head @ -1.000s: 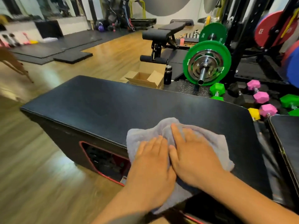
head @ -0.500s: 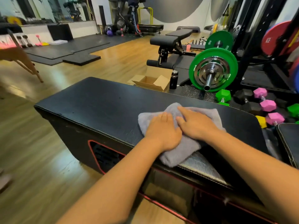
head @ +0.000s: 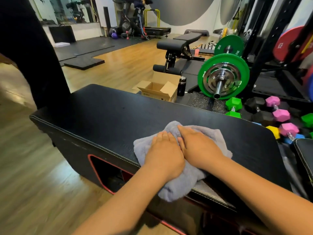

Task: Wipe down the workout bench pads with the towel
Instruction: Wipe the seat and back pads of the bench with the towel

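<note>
A wide black padded bench top (head: 105, 116) with white stitching fills the middle of the view. A grey towel (head: 179, 185) lies bunched on its near edge and hangs a little over the front. My left hand (head: 163, 155) and my right hand (head: 198, 146) press flat on the towel side by side, thumbs touching, fingers pointing away from me. Another black pad (head: 304, 155) shows at the right edge.
Behind the bench stand an open cardboard box (head: 157, 89), a black bottle (head: 181, 83), a green-plated barbell (head: 223, 76) and several coloured dumbbells (head: 277, 114). An adjustable bench (head: 174, 46) is farther back. A black upright post (head: 32, 53) rises at the left over wooden floor.
Both hands slid the towel away from me across the pad, then slightly back toward the near edge. My head shifted, bringing the black post into view.
</note>
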Demonstrator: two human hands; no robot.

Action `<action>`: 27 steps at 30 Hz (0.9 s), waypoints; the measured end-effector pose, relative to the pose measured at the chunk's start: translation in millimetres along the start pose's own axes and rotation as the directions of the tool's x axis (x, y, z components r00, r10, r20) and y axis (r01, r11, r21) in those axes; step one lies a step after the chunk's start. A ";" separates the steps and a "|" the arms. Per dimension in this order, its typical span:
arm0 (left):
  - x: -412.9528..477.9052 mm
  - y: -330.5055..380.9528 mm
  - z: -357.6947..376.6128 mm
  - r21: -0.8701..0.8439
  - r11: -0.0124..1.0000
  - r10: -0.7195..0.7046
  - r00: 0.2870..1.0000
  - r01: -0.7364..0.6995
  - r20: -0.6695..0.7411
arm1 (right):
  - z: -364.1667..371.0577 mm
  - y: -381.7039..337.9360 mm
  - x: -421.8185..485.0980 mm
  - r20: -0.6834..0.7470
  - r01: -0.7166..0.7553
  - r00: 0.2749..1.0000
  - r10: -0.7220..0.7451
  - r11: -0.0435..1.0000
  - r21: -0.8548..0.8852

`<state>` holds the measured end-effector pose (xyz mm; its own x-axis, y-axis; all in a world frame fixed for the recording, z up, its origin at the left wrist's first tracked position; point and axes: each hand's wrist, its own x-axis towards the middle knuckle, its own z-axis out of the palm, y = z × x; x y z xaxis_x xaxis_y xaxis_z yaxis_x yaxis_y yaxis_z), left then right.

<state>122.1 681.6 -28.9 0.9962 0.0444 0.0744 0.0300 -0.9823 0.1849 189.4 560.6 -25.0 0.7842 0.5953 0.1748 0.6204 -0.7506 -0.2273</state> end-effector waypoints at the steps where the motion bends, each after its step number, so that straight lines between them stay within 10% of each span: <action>1: 11.7 -1.4 0.6 0.005 1.000 -0.013 1.000 0.013 0.014 | 1.2 3.2 9.2 0.003 -0.010 1.000 0.010 1.000 0.000; 20: 150.3 -46.7 -9.8 -0.080 0.996 0.043 0.999 -0.042 0.016 | -1.7 36.6 119.5 -0.094 -0.256 0.961 0.260 0.965 0.053; 27: 89.6 -26.6 -18.3 -0.043 0.991 0.127 0.991 -0.129 -0.047 | 3.6 26.3 58.1 0.122 -0.391 0.909 0.398 0.917 -0.077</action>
<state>209.0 715.0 -9.2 0.9871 -0.0721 0.1428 -0.1020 -0.9712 0.2153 251.3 576.5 -24.3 0.9595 0.2775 -0.0486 0.2625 -0.9433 -0.2034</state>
